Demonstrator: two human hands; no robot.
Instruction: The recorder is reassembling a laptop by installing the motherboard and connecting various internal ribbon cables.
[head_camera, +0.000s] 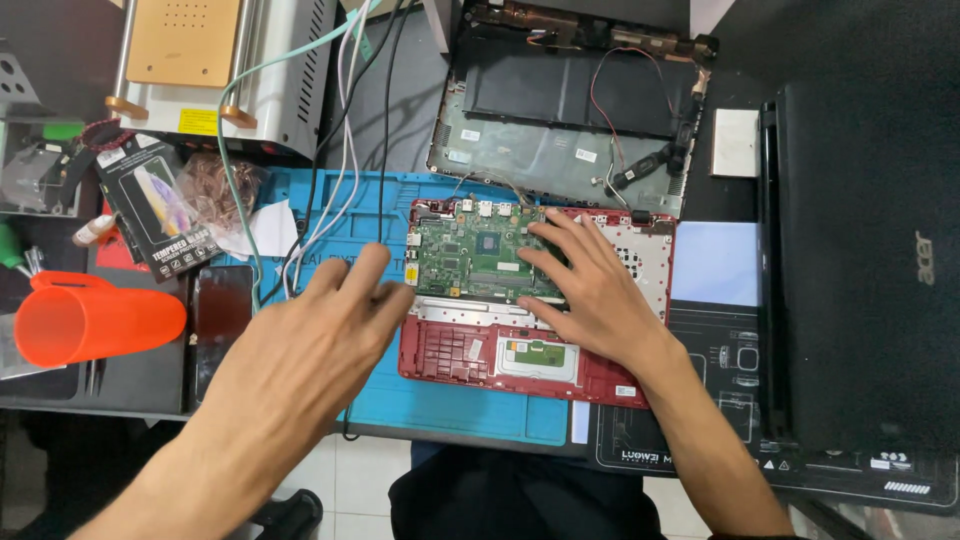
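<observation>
Hands: two, left hand spread open at 9 o'clock, right hand flat, fingers spread, on the green motherboard.
Laptop shells: two, red case, grey case at 12 o'clock.
Orange cup: one.

A single head-worn camera looks steeply down from above the desk, close enough that both forearms enter from the bottom edge and fill the lower half of the frame. The view faces forward and down across the work surface, with the blue mat and the opened red laptop base near the centre. The far edge of the frame reaches a grey laptop shell and a metal machine at the top left. At the very bottom, floor tiles and the wearer's dark lap show beneath the desk edge. No second view is present.
</observation>
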